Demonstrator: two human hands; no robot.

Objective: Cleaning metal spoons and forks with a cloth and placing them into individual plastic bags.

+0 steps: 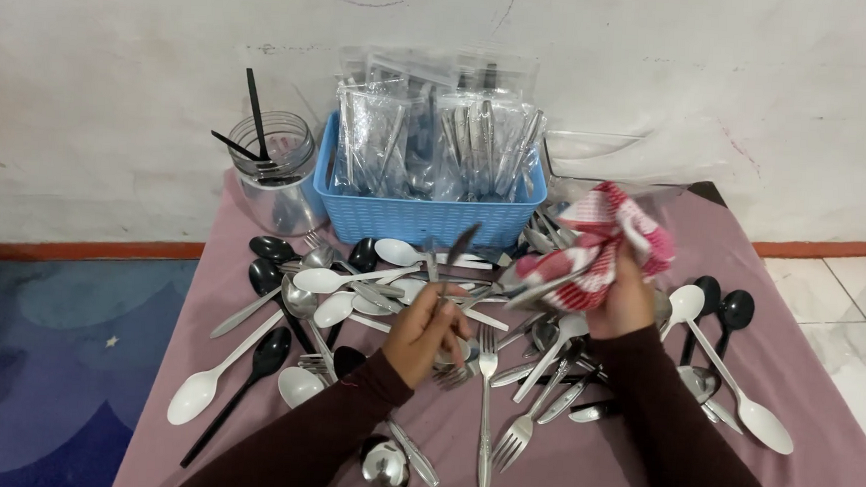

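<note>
Where mauve cloth covers it, the desk [804, 397] bears a blue basket [425, 218] of wrapped cutlery beyond both hands; right hand [622, 300] clenches a red-white cloth [598, 246]; left hand [427, 335] grips an upright knife [458, 250]; a fork [486, 397] lies between them.

Both arms in dark sleeves reach forward; left hand [426, 331] is closed in a fist, right hand [618, 290] is raised, fingers gripping.

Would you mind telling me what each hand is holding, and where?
Left hand grips a metal knife by its handle; right hand clutches a bunched red-and-white cloth.
</note>
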